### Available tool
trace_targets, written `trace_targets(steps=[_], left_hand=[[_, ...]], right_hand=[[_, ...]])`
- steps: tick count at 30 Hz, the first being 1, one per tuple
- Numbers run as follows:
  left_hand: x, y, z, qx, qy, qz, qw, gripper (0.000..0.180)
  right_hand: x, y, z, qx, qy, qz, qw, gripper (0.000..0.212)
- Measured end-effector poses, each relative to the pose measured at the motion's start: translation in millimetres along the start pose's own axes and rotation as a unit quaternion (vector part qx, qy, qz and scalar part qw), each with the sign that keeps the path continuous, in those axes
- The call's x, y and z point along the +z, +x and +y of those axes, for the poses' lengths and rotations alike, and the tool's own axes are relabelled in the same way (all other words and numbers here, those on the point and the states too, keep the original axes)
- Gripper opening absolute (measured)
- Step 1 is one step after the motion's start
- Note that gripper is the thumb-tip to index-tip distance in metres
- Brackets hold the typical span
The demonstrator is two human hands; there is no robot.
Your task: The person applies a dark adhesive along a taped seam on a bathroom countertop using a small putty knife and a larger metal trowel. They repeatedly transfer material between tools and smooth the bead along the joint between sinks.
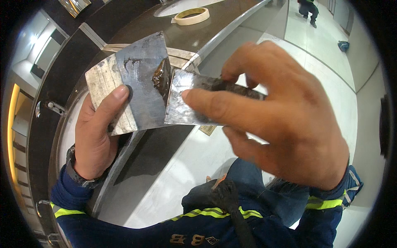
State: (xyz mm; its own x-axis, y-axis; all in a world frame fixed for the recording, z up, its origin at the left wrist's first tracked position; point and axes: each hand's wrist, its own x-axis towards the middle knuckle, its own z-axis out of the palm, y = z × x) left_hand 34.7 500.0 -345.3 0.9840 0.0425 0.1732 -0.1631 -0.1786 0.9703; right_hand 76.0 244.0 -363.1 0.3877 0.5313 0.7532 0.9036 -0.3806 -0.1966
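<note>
My left hand (96, 136) grips a wide flat putty spreader (142, 105) by its pale, stained edge, with the thumb on top and the fingers behind. A lump of glossy dark brown paste (161, 78) sits near the right side of its grey blade. My right hand (289, 111) pinches a smaller, shiny metal scraper (178, 101) between thumb and fingers. The scraper's left edge lies against or just over the spreader, right beside the paste. Both tools are raised over the counter's front edge.
A roll of masking tape (198, 19) lies on the dark countertop (231, 20), near a white basin (173, 7). Tape strips (178, 58) run along the counter. A faucet (56, 108) stands at left. Another person (308, 10) is at the far right; a blue bag (352, 184) sits at right.
</note>
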Motion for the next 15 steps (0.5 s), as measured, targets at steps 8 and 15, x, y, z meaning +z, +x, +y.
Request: trace_targets(steps=[8,15], left_hand=[[-7,4,-5,0.005,-0.038,-0.028,0.999,0.042],[-21,-7,-5,0.031,0.117,0.093,0.988,0.069]], right_hand=[[2,-16,-6,0.082,-0.094,-0.099,0.987,0.044],[93,-112,37,0.416,0.381,-0.067,0.823,0.043]])
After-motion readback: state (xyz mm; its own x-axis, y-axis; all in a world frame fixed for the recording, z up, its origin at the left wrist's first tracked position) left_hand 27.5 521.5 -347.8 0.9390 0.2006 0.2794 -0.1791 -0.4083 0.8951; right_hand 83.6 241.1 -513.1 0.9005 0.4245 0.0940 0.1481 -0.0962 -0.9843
